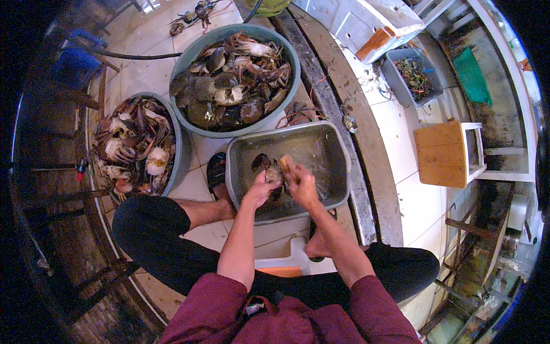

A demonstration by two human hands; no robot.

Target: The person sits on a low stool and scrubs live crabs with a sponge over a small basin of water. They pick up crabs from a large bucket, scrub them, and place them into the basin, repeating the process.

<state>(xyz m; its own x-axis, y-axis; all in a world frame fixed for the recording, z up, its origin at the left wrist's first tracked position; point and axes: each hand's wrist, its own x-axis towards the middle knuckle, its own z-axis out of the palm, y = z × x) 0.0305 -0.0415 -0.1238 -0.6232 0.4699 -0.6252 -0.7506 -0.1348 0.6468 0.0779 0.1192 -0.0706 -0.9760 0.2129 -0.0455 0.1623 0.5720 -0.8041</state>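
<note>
Over a grey plastic basin [339,180] of murky water, my left hand [258,190] grips a crab [273,175], its pale underside partly showing between my fingers. Dark legs or claws of it spread toward the water. My right hand [303,182] is closed around a brush with a tan, wooden-looking back [285,163], held right beside the crab. Its bristles are hidden by my fingers, so I cannot tell whether they touch the shell. Both hands are inside the basin's rim, close together.
A large round tub [176,114] heaped with crabs stands beyond the basin. Another round tub [179,150] of crabs is at left. Several loose crabs [193,17] lie on the tiles. A metal-edged channel [318,81] runs along the right, past a wooden stool [440,155] and a grey crate [393,75].
</note>
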